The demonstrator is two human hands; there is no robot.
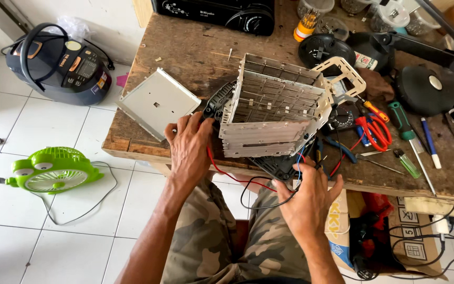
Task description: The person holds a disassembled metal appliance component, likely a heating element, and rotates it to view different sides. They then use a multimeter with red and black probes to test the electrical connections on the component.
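— Metal frame (274, 108): where does it sit?
— Centre of the frame, on a black base (277, 165) at the front edge of the wooden tabletop (185, 42), slatted and grey.
— The left hand (189, 147)?
— Its forearm rises from the lower middle; the hand lies palm down at the frame's left side, fingers (198, 122) curled loosely onto the black base. It rests there, clasping nothing I can make out.
— And the right hand (306, 202)?
— Lower right of centre, palm down, fingers (319, 171) spread and reaching up to the base's front edge, among the red and black wires (237, 181). Touching, not grasping.
— Nearby?
— A flat grey panel (157, 102) lies just left.
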